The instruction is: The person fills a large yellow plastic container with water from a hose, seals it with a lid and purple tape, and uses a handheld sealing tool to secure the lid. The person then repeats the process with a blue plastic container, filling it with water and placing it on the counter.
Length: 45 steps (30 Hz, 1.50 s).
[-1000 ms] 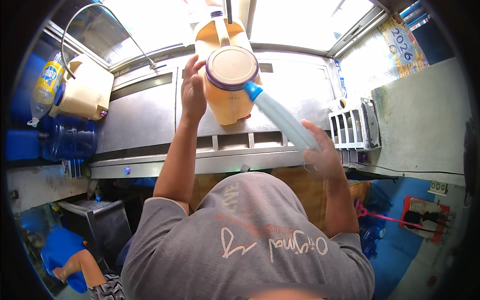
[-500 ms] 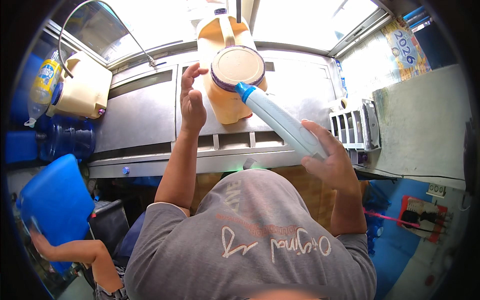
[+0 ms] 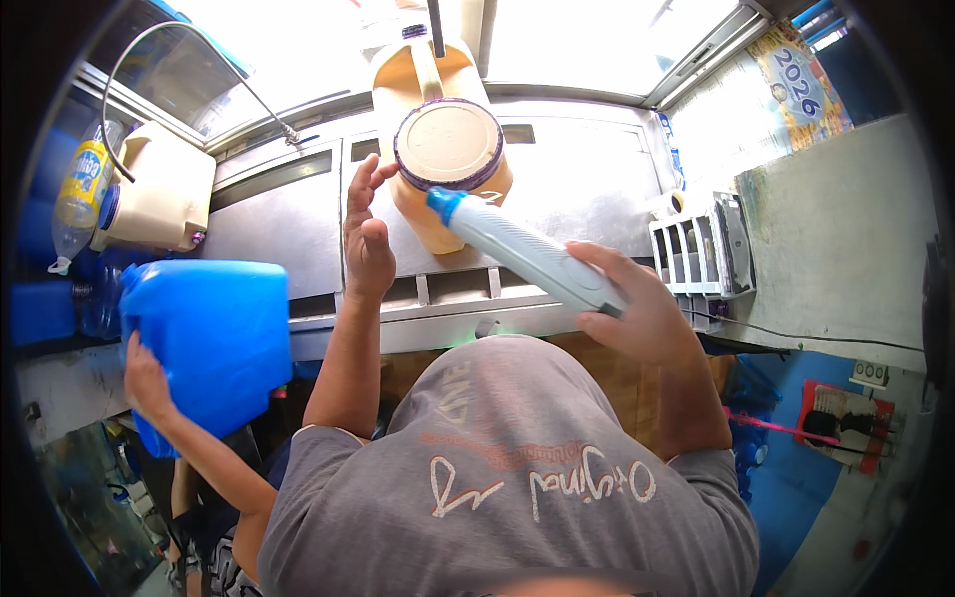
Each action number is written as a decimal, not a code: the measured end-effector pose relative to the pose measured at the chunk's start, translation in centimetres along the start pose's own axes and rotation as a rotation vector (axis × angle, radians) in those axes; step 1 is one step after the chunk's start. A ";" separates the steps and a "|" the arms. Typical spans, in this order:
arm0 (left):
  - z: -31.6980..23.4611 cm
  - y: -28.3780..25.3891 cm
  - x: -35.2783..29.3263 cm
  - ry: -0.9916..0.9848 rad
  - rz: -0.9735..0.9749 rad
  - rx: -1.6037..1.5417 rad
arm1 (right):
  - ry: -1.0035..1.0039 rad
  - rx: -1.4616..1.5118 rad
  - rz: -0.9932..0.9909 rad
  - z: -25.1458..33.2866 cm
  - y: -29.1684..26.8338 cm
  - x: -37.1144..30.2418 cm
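Observation:
My right hand [image 3: 637, 303] is wrapped round the back end of a long, pale grey handheld blower [image 3: 532, 254] with a blue nozzle, which looks like a heat gun. Its nozzle points at the near rim of the large round lid on a cream jug [image 3: 450, 139]. That lid has a dark purple band round its edge, and the jug stands on the metal counter with a carrying handle and a smaller capped spout behind. Close to the lid's left side, my left hand [image 3: 368, 229] is raised with fingers apart, holding nothing; whether a fingertip touches the band I cannot tell.
At left, another person's hand [image 3: 147, 380] holds a blue jug [image 3: 214, 338] beside the metal counter [image 3: 274, 234]. Another cream jug [image 3: 169, 189] and a clear bottle [image 3: 82, 194] are beyond it. A white rack [image 3: 696, 249] stands at right; a curved hose [image 3: 214, 45] arches at upper left.
The other person's blue jug has swung up and rightward, nearer the counter. My blower and its nozzle have shifted left along the lid's rim. My left hand stays open beside the lid.

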<state>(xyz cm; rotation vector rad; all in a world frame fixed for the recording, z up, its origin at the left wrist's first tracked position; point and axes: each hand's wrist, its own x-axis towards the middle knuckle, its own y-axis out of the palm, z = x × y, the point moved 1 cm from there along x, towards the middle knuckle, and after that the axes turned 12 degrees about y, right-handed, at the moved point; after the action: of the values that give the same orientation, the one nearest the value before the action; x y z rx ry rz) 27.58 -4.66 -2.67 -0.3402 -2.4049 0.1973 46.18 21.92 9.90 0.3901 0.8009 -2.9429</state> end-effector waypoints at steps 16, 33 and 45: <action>2.3 -0.9 3.5 -0.307 -0.213 0.165 | 0.025 0.357 0.130 -9.9 -9.5 5.4; 3.9 -0.5 3.2 -0.175 -0.027 0.249 | 0.183 1.032 -0.269 -29.4 -22.3 -7.9; 0.6 -2.2 3.9 -0.266 -0.182 0.519 | 0.547 0.616 -0.985 -46.3 -27.1 -13.5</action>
<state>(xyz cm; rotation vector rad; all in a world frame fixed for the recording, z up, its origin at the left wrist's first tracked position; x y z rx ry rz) 23.96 -5.62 -0.22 0.1533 -2.5102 0.8049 66.11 68.69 -11.82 1.1608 0.0026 -4.0620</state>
